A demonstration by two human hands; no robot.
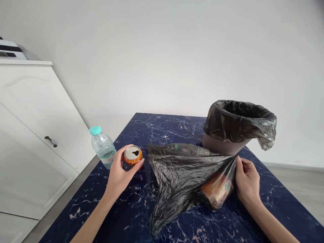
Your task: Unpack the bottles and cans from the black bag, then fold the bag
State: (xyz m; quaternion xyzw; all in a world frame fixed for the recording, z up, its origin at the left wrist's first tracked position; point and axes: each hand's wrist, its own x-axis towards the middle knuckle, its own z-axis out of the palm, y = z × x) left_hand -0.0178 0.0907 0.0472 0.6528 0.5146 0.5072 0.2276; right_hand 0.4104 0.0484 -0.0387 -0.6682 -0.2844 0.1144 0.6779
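Note:
My left hand (120, 173) grips an orange drink can (133, 155) that stands upright on the dark blue marble table (164, 130), its opened top facing up. My right hand (246, 180) pinches the edge of a black plastic bag (182, 172) lying flat on the table. Through the thin plastic I see a bottle (188, 149) at the bag's far side and an orange-brown container (217, 189) near my right hand. A small clear water bottle (103, 146) with a teal cap stands just left of the can.
A small bin (222, 145) lined with a black bag (240, 121) stands at the table's far right. A white cabinet (32, 135) with a dark handle is on the left. A plain white wall lies behind, and the table's edges drop to a grey floor.

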